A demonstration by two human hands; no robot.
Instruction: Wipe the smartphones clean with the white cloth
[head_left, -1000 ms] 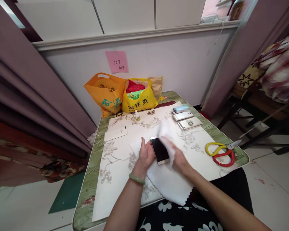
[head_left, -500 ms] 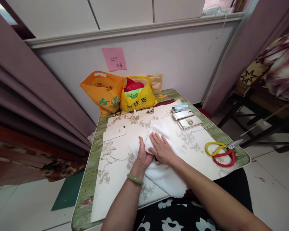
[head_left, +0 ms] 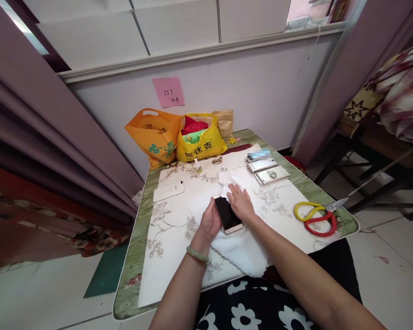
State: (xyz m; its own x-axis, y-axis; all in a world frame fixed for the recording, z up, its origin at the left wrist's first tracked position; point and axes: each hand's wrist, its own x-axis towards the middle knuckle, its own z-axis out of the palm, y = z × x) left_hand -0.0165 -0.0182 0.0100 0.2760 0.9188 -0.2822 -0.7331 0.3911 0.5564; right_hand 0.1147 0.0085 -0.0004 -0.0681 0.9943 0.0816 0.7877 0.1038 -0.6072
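Observation:
A gold-edged phone [head_left: 227, 214] with a dark screen lies face up on a white cloth [head_left: 242, 250] in the middle of the table. My left hand [head_left: 210, 221], with a green bangle on the wrist, grips the phone's left edge. My right hand [head_left: 241, 202] presses a bunched part of the cloth against the phone's upper right edge. The lower half of the screen is uncovered.
A white phone [head_left: 168, 190] lies at left. Two phones [head_left: 269, 170] lie at the back right. Yellow-and-red scissors [head_left: 315, 217] rest near the table's right edge. Orange [head_left: 156, 138] and yellow [head_left: 200, 142] bags stand at the back, with a small bottle [head_left: 197, 166] in front.
My right hand slid the cloth up over the phone, covering it, then off to the upper right. The screen shows again. My left hand stayed on the phone's left edge.

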